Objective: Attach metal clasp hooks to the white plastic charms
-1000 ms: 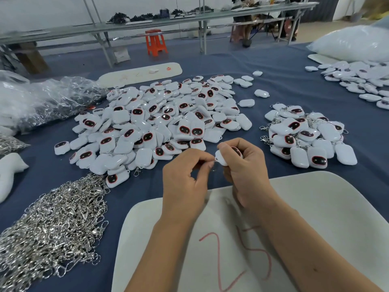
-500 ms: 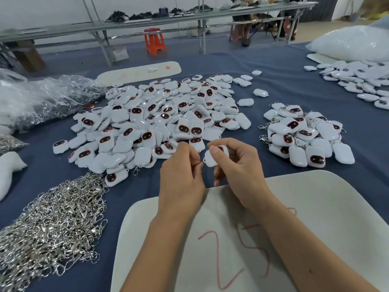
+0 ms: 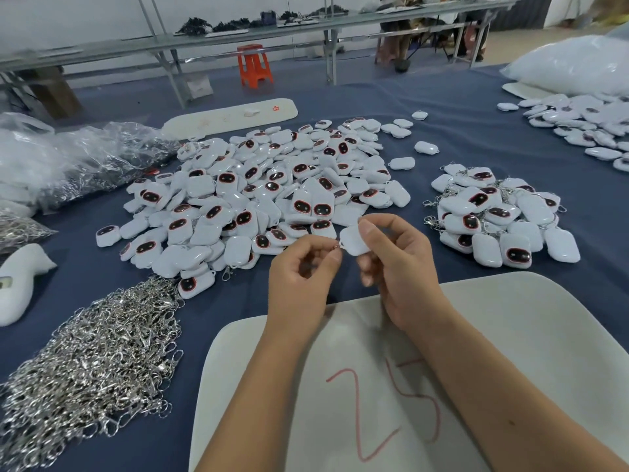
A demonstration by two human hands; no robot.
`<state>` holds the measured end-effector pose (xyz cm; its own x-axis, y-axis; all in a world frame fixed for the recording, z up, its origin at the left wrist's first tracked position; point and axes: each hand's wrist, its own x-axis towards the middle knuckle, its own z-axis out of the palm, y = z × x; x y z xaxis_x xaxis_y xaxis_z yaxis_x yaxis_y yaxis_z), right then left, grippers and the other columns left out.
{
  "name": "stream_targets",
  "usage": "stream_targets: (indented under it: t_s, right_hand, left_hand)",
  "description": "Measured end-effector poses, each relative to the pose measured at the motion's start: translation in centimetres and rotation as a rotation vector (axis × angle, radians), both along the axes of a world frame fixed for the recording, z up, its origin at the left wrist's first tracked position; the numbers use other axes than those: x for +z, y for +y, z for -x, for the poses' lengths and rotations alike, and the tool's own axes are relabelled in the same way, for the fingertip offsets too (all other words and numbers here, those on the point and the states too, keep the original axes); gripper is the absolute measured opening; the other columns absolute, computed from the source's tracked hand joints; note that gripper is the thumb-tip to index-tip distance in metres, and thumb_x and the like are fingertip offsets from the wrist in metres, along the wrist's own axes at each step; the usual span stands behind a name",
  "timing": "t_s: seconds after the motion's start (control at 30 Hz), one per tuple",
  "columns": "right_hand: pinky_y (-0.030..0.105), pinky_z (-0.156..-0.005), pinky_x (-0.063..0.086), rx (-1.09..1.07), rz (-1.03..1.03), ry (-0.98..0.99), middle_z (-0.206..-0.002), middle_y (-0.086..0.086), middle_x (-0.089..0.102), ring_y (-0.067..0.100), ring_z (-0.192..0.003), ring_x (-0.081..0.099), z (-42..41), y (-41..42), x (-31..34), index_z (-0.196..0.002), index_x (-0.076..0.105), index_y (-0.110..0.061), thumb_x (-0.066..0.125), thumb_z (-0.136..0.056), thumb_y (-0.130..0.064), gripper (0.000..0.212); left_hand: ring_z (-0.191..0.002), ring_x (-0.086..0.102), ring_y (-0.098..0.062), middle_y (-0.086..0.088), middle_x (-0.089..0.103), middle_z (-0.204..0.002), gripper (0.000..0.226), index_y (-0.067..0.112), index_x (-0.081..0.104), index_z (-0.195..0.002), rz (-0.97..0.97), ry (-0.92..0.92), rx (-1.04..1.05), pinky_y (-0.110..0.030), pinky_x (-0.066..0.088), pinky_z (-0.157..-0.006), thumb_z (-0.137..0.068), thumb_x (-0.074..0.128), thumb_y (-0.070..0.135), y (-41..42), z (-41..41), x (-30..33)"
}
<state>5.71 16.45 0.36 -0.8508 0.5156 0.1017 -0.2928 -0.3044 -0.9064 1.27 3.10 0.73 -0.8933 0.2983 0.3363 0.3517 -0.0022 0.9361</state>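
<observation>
My right hand (image 3: 398,267) holds a white plastic charm (image 3: 352,240) between thumb and fingers, its plain side up. My left hand (image 3: 303,277) pinches a small metal clasp hook (image 3: 336,246) right at the charm's left edge. Both hands hover above the blue cloth, just past a white board (image 3: 510,335). A big heap of white charms (image 3: 258,199) with dark oval faces lies beyond the hands. A smaller pile of charms with hooks on them (image 3: 497,216) sits to the right. A mass of loose silver clasp hooks (image 3: 95,362) lies at the near left.
The white board under my forearms bears a red "25". Clear plastic bags (image 3: 68,158) lie at the far left, a white foam piece (image 3: 17,281) at the left edge, more charms (image 3: 585,127) and a white bag at the far right. An orange stool (image 3: 253,64) stands behind.
Both hands have shifted slightly left and up, and the charm in my right hand has turned so its plain side faces up. My left fingers stay at the charm's edge.
</observation>
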Motion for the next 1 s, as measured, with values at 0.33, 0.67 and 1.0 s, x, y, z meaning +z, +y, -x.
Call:
stream_targets:
  t_s: [0.33, 0.67, 1.0]
  right_hand:
    - [0.023, -0.036, 0.038, -0.110, -0.236, -0.108, -0.062, 0.014, 0.067, 0.019, -0.038, 0.049, 0.0, 0.2, -0.4, -0.091, 0.067, -0.013, 0.075, -0.096, -0.028, 0.018]
    - [0.026, -0.038, 0.035, -0.165, -0.527, -0.026, -0.054, 0.005, 0.065, 0.038, -0.040, 0.044, -0.6, -0.5, -0.4, -0.086, 0.053, -0.012, 0.077, -0.095, -0.026, 0.029]
    - [0.028, -0.042, 0.039, -0.266, -0.729, -0.030, -0.055, 0.001, 0.060, 0.020, -0.040, 0.048, -0.2, -1.3, -0.9, -0.084, 0.052, -0.019, 0.078, -0.092, -0.023, 0.027]
  left_hand:
    - [-0.077, 0.058, -0.013, 0.011, 0.061, -0.078, 0.011, 0.018, 0.061, -0.083, 0.214, 0.323, 0.120, -0.016, 0.041, -0.068, -0.090, 0.061, 0.008, -0.3, 0.0, -0.2]
    - [-0.073, 0.052, -0.018, 0.005, 0.060, -0.080, 0.014, 0.013, 0.062, -0.081, 0.535, 0.494, 0.175, -0.036, 0.042, -0.066, -0.086, 0.065, 0.000, -0.9, 0.1, 0.2]
    - [-0.079, 0.059, -0.014, 0.006, 0.066, -0.083, 0.014, 0.015, 0.069, -0.085, 0.435, 0.315, 0.259, -0.030, 0.047, -0.073, -0.088, 0.067, 0.002, -0.5, 0.0, -0.3]
